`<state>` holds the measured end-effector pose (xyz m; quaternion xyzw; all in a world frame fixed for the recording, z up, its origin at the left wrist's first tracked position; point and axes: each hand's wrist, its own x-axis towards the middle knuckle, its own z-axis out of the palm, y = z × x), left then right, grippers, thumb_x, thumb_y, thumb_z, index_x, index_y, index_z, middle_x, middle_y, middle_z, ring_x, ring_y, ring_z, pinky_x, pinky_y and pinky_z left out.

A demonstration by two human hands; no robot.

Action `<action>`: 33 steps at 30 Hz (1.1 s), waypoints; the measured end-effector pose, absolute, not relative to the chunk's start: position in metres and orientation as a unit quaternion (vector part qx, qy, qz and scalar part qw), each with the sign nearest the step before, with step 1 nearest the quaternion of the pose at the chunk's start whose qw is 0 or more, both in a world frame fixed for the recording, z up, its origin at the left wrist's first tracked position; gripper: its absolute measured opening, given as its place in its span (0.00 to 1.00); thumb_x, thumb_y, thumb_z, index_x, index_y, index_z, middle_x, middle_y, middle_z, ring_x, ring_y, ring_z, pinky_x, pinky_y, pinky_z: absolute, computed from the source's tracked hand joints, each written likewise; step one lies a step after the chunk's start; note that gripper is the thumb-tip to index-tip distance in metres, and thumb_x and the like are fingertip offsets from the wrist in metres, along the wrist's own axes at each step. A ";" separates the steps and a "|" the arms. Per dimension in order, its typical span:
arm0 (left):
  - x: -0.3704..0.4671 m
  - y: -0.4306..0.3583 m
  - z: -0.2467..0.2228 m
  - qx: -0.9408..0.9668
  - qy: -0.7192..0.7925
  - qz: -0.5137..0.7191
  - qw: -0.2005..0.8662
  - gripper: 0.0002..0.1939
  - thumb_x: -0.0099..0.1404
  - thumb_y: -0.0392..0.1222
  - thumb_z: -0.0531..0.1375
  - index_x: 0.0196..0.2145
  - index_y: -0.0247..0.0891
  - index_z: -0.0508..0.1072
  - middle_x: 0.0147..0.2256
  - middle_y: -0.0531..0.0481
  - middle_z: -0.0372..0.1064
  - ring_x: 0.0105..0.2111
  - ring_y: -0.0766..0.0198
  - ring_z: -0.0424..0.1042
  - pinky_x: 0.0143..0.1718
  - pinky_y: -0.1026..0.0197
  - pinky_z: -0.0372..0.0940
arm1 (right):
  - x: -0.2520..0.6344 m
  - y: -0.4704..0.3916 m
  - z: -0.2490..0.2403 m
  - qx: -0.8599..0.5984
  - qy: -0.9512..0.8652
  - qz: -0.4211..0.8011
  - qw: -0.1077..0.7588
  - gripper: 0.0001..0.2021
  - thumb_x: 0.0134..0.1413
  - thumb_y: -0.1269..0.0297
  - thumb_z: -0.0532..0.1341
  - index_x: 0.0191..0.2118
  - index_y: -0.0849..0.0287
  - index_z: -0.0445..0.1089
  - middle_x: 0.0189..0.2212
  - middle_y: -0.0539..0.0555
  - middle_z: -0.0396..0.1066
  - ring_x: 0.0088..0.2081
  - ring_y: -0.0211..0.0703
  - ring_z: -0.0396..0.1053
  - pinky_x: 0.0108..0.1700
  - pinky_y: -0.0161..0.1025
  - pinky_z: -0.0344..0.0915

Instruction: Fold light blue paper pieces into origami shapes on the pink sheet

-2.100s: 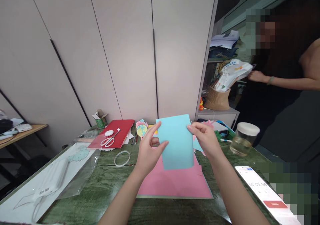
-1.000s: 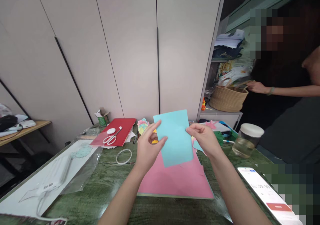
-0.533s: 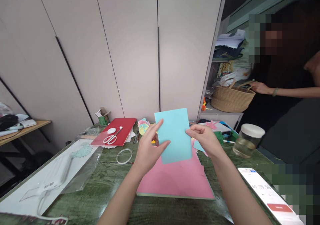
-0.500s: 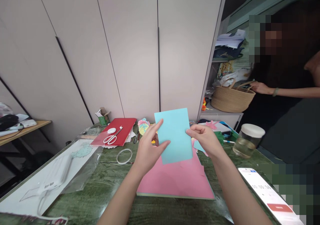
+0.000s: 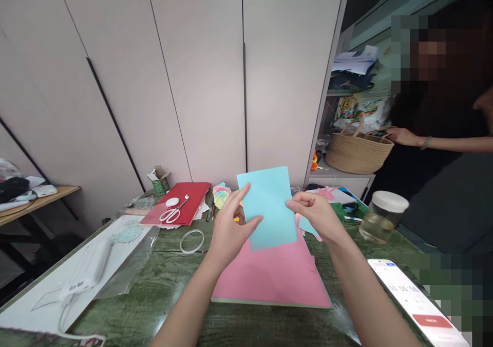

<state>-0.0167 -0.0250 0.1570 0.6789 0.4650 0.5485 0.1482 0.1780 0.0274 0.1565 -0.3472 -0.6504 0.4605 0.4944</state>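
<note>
The left grip curves loosely; the right grip pinches.

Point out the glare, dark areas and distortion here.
Head view: pale glare on the green table, left of the left forearm; head view, centre: blue sheet well lit, without strong glare; head view, right: the other person dark and partly pixelated; head view, background: cabinet seams slant, perhaps lens stretch.

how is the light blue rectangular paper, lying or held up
Held up: the left hand and right hand grip the light blue paper at opposite edges.
</note>
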 end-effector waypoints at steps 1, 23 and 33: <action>-0.017 -0.025 0.157 0.677 0.464 0.550 0.152 0.32 0.51 0.34 0.59 0.53 0.50 0.55 0.44 0.49 0.58 0.21 0.76 0.54 0.27 0.66 0.60 | 0.178 0.028 0.156 -0.347 -0.650 0.461 0.494 0.10 0.40 0.58 0.61 0.22 0.60 0.65 0.20 0.48 0.65 0.24 0.35 0.61 0.28 0.33 0.57; -0.020 -0.024 0.157 0.663 0.481 0.558 0.136 0.32 0.51 0.34 0.59 0.52 0.52 0.55 0.47 0.49 0.56 0.20 0.75 0.54 0.25 0.66 0.59 | 0.178 0.026 0.159 -0.358 -0.703 0.420 0.449 0.14 0.42 0.54 0.59 0.21 0.60 0.62 0.19 0.48 0.61 0.22 0.34 0.58 0.25 0.33 0.55; -0.016 -0.025 0.157 0.672 0.474 0.551 0.140 0.33 0.53 0.35 0.57 0.54 0.51 0.50 0.50 0.47 0.54 0.27 0.70 0.61 0.28 0.64 0.60 | 0.178 0.029 0.156 -0.334 -0.697 0.442 0.455 0.12 0.43 0.56 0.59 0.21 0.60 0.62 0.18 0.47 0.61 0.22 0.33 0.58 0.24 0.32 0.54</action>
